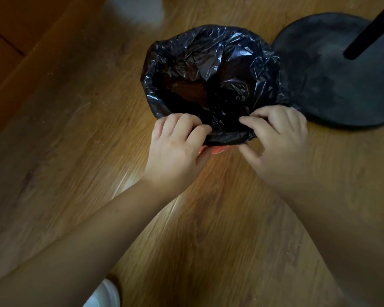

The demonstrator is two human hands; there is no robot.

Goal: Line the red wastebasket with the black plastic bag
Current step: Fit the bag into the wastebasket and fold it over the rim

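The black plastic bag (211,69) sits inside the red wastebasket (217,149) on the wooden floor, its crinkled mouth spread open and folded over the rim all round. Only a small strip of red shows below the bag's near edge, between my hands. My left hand (177,147) pinches the folded bag edge at the near left of the rim, fingers curled over it. My right hand (277,138) pinches the same edge at the near right, thumb under and fingers on top.
A round black stand base (333,85) with a black pole (370,29) lies right beside the basket on its right. A wooden ledge or furniture edge (20,52) runs along the left. Something white (104,293) shows at the bottom edge.
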